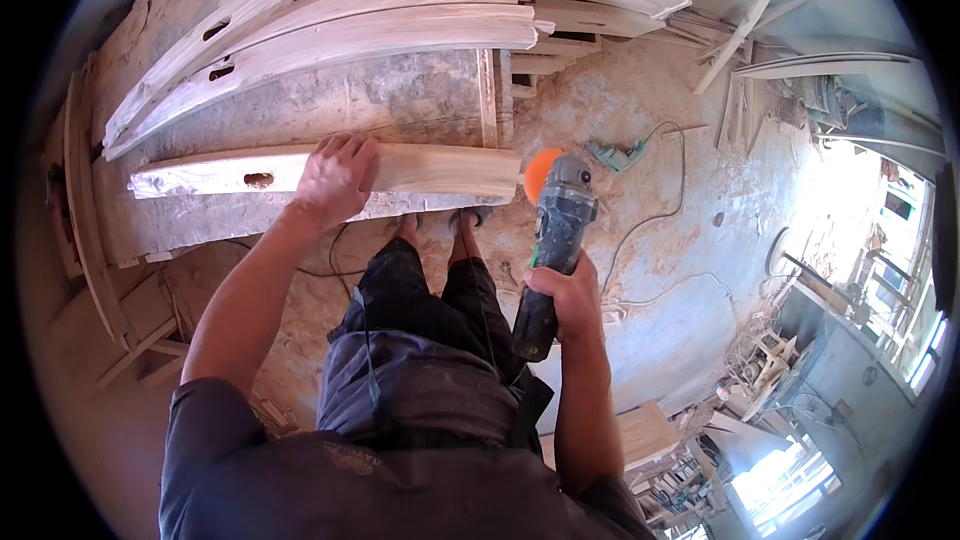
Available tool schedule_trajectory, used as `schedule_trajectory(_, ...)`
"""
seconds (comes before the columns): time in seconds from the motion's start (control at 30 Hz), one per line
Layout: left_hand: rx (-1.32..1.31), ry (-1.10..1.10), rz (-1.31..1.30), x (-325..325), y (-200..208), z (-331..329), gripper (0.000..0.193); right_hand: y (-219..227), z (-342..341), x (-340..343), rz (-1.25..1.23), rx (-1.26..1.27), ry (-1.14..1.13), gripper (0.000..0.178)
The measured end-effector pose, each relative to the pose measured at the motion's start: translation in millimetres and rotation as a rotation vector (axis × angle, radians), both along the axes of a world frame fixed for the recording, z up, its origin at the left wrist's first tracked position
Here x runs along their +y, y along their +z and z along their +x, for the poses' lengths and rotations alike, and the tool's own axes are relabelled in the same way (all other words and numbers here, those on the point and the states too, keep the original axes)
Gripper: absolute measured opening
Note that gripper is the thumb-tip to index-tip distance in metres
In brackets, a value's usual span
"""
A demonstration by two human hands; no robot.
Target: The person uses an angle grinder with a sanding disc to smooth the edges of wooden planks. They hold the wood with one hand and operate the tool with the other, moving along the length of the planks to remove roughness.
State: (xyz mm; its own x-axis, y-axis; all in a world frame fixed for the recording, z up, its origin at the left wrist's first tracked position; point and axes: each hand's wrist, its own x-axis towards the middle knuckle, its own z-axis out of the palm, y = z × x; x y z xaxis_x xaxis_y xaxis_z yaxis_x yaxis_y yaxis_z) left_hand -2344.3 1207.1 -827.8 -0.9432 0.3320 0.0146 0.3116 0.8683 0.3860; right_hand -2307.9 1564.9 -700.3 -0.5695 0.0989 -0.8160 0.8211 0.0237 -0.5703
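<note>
A pale wooden rail (440, 170) with an oval slot near its left part lies along the near edge of a worn workbench (400, 95). My left hand (338, 178) grips it from above, fingers curled over its far side. In my right hand (571, 292) is a dusty grey angle grinder (562, 230), held by its body off the bench's right end. The grinder's orange disc (540, 173) is beside the rail's right end; whether they touch I cannot tell.
Further back on the bench lie several curved wooden rails (400, 32), some slotted. A green power tool (616, 155) and its cord (680, 190) rest on the dusty floor at right. Wood strips (742, 30) lean at the far right. Scrap wood (765, 365) is piled at lower right.
</note>
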Motion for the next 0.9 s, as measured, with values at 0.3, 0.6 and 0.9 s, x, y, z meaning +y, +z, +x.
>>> schedule_trajectory(0.3,0.18,0.004,-0.052,3.4,-2.3,15.6,0.046,2.4,9.0,-1.2,-0.025,-0.012,-0.069,0.041)
schedule_trajectory(0.6,0.204,0.013,-0.04,4.4,0.4,17.5,0.042,4.9,23.1,-0.5,-0.036,-0.021,0.013,0.04)
schedule_trajectory(0.9,0.207,0.019,-0.033,5.1,0.8,19.3,0.041,0.9,20.6,-9.8,-0.031,-0.006,-0.044,0.043)
